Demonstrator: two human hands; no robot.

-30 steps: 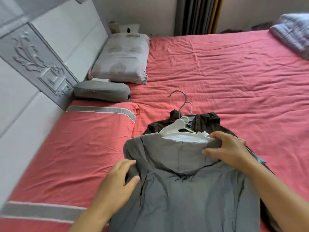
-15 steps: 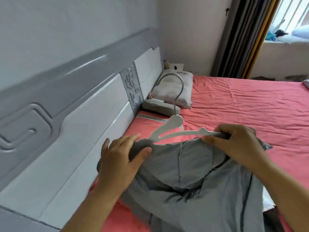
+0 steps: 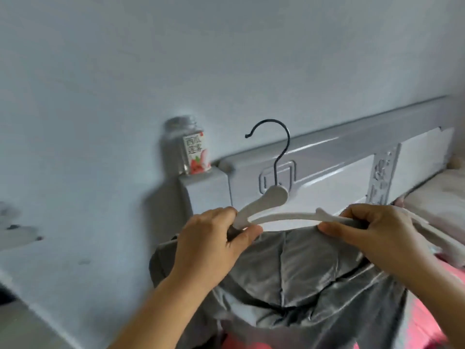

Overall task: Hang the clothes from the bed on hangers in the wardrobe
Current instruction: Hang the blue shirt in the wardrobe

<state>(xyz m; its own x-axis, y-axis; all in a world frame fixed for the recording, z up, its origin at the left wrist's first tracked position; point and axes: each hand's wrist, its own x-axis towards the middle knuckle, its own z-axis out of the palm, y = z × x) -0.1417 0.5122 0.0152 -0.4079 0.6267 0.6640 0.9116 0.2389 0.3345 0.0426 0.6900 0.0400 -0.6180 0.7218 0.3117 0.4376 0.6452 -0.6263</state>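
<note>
Garment [image 3: 302, 280]: grey, soft, creased cloth with a slight sheen, hanging in folds below both hands, lifted off the bedding; a seam runs down its middle and a dark curved edge crosses its lower part.
Left hand [image 3: 214, 245]: forearm rises from the bottom edge, back of the hand to the camera; thumb and curled fingers pinch the left end of the hanger together with the cloth bunched there.
Right hand [image 3: 377, 238]: forearm enters from the lower right; fingers curled over the hanger's right arm, thumb pressed under it, gripping hanger and cloth together.
Hanger [image 3: 271, 200]: white plastic, smooth and flat, with a rounded neck and curved arms spanning the gap between the two hands; a thin dark metal hook stands up from the neck, tilted a little.
Bedding [image 3: 427, 326]: pink-red cloth low on the right, below the right forearm.
Pillow [image 3: 435, 205]: pale, just beyond the right hand; blurred.
Headboard [image 3: 334, 159]: grey and white, glossy, with raised carved panels, behind the hanger.
Bottle [image 3: 187, 147]: clear, ribbed neck, red-and-white label, standing on the headboard's end post, beyond the left hand.
Wall [image 3: 125, 71]: plain pale grey, farthest back.
</note>
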